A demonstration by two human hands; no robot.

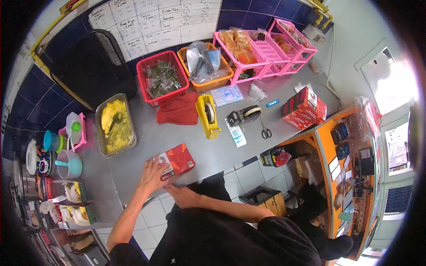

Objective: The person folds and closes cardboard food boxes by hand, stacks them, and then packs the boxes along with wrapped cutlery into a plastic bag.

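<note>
A red box (181,158) with a small printed code on one side lies on the grey metal table near its front edge. My left hand (154,176) rests on the box's left end, fingers spread over its top. Just below the box's front edge is my right hand (182,195), its fingers largely hidden near the box. Behind the box stand a yellow tape dispenser (207,116) and a folded red cloth (178,110). To the left sits a metal tray (102,136) of yellow food with a dark spoon.
Along the wall stand a red basket (141,80), an orange basket (226,79) and pink racks (262,63). Scissors (266,133), a black tape dispenser (242,116) and stacked red boxes (305,109) lie rightward. Bowls (69,165) and food boxes (75,214) are at left.
</note>
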